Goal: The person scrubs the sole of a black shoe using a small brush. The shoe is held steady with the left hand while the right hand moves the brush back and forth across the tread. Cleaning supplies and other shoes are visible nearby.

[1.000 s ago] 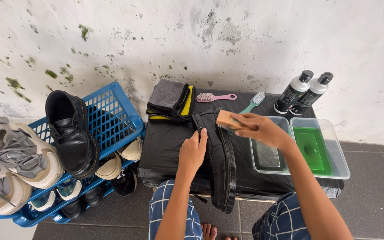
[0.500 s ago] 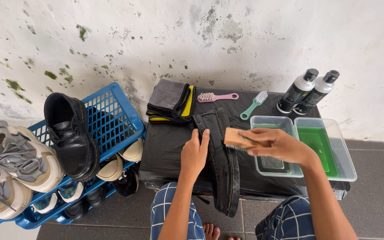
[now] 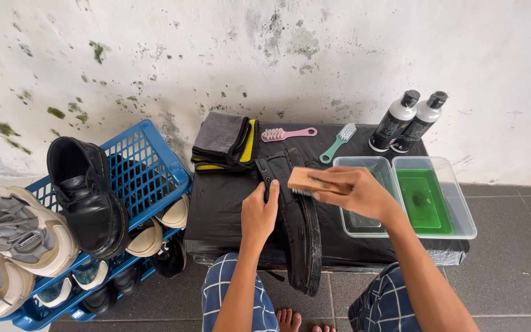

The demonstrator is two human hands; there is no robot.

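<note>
- Under the right hand (image 3: 354, 193), a wooden-backed brush (image 3: 305, 182) is gripped between thumb and curled fingers, bristles down against a black shoe (image 3: 299, 221), an angle suited to scrubbing.
- Just left of that hand, the left hand (image 3: 259, 215) lies flat with fingers together on the shoe's upper, apparently steadying it on the black-covered table (image 3: 222, 209).
- Right of the brush hand stand two clear tubs (image 3: 440, 230), one holding green liquid, within easy reach.
- Beyond both hands lie folded cloths (image 3: 225, 142), a pink brush (image 3: 287, 133), a green brush (image 3: 338, 141) and two bottles (image 3: 408, 122).
- Far left of the left hand, a blue crate (image 3: 155, 163) carries a black boot (image 3: 87, 197) and sneakers (image 3: 7, 246).
</note>
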